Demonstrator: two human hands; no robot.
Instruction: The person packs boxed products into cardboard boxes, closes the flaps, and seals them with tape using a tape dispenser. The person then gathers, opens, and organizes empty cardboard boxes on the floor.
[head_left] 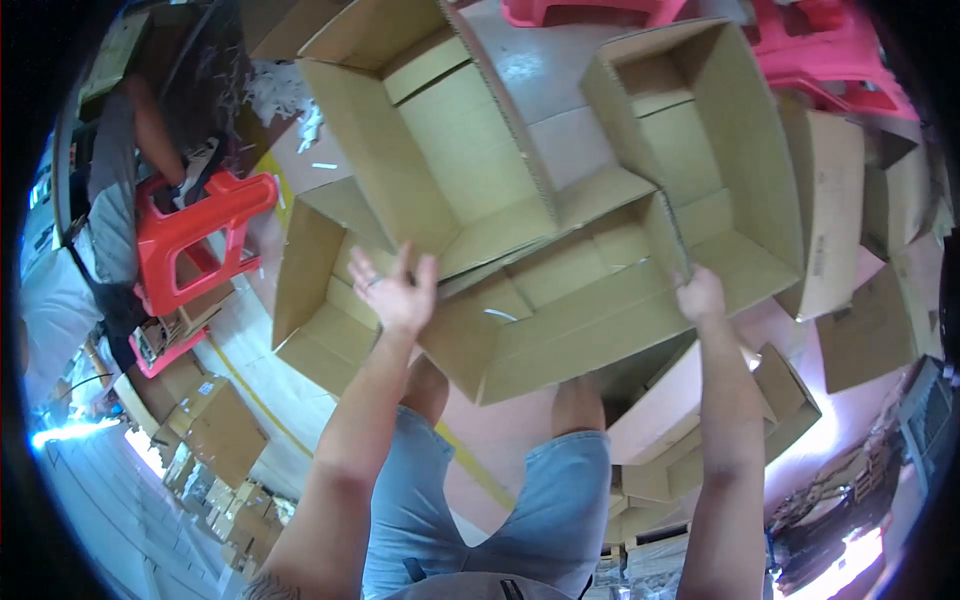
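In front of my legs is an open, empty cardboard box [590,335]. My right hand [701,297] is closed around its right wall edge. My left hand [397,293], wearing a ring, has its fingers spread near the left end of this box and holds nothing. A larger open cardboard box [465,140] lies just beyond, its near edge against the first box. Another open box [740,180] stands at the right, touching the box in my grip. Partly behind my left hand and forearm is a smaller open box [320,335].
Red plastic stools stand at the left [160,235] and far right [830,55]. A seated person's leg [112,180] is at the left. White scraps [275,90] litter the far-left floor. More cardboard boxes lie at the right [832,200] and lower left [222,430].
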